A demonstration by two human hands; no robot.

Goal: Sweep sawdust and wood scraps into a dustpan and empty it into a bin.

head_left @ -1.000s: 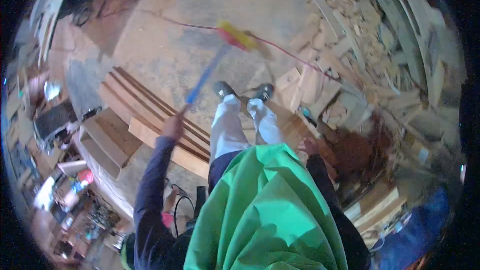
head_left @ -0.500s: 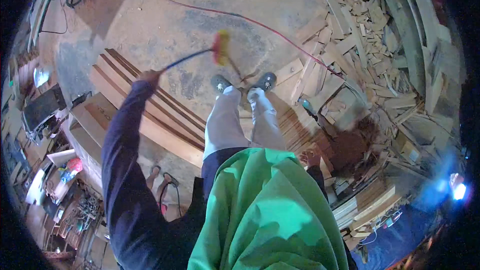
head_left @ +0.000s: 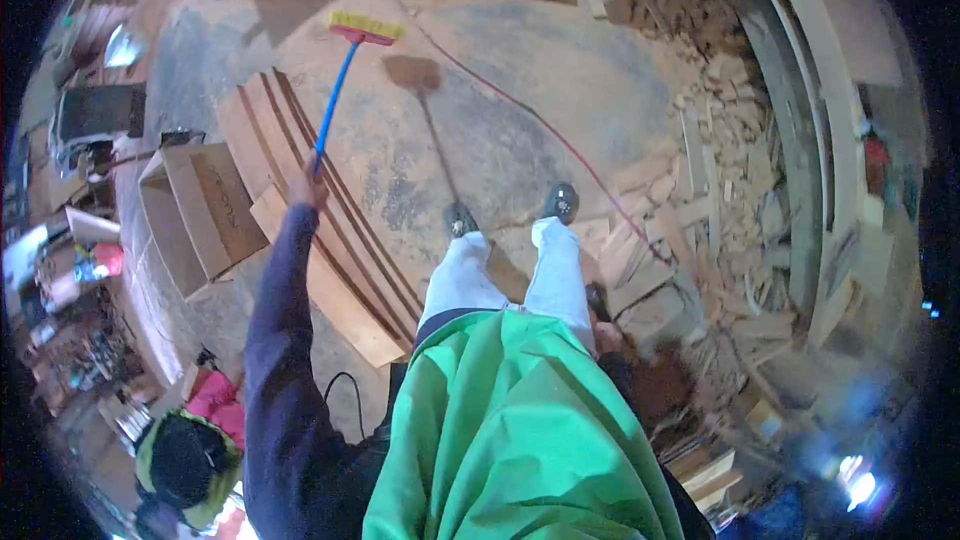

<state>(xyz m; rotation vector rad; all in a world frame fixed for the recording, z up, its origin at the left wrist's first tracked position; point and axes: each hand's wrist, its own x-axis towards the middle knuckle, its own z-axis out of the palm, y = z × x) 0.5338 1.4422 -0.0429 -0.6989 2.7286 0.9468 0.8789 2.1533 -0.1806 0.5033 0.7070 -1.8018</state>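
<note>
My left hand is closed round the blue handle of a broom. The broom is held out ahead at the left, its red head with yellow bristles at the far end. The head's shadow falls apart from it, so the broom appears raised off the floor. Below my left hand lie several long planks. My right hand is low beside my right thigh, partly hidden by the green cloth on my front. It seems closed on a dark object too blurred to name.
A red hose crosses the floor ahead. Wood offcuts are heaped at the right beside long timbers. A cardboard box stands left of the planks. At lower left a person in a black and green cap is close by.
My left hand has swung the broom left and away, its head shifting from near my feet to farther ahead. My right hand has drawn closer to my thigh. The person's cap has come into view.
</note>
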